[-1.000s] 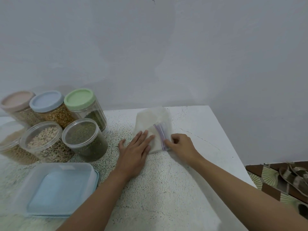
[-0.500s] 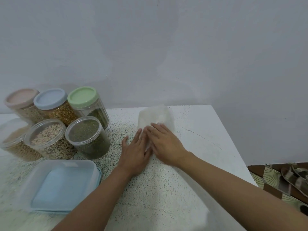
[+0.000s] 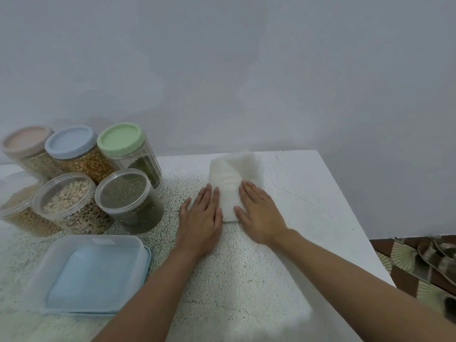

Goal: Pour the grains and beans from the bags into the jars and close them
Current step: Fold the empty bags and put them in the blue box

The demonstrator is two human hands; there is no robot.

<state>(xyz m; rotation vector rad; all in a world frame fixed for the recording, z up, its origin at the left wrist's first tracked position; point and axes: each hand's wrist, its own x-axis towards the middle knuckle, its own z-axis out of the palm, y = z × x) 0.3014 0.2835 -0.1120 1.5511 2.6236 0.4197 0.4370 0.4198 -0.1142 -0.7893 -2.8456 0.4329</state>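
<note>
An empty, folded clear plastic bag (image 3: 230, 177) lies flat on the white speckled table (image 3: 308, 193). My left hand (image 3: 201, 214) lies flat with straight fingers on the bag's left edge. My right hand (image 3: 259, 211) presses flat on the bag's right side. To the left stand several jars of grains and beans: one with a green lid (image 3: 120, 138), one with a blue lid (image 3: 70, 141), one with a pink lid (image 3: 26, 140), and clear-lidded jars of dark green beans (image 3: 128, 199) and pale beans (image 3: 65, 202).
A clear square container over a blue lid (image 3: 91, 274) sits at the front left. Another clear-lidded jar (image 3: 14, 201) is cut off at the left edge. The table's right edge drops to a patterned floor with sandals (image 3: 434, 257). A grey wall stands behind.
My right hand let go of the bag's zip end, folded it over, and has slid right, now pressing the folded bag flat. My left hand stayed on the bag's left edge.
</note>
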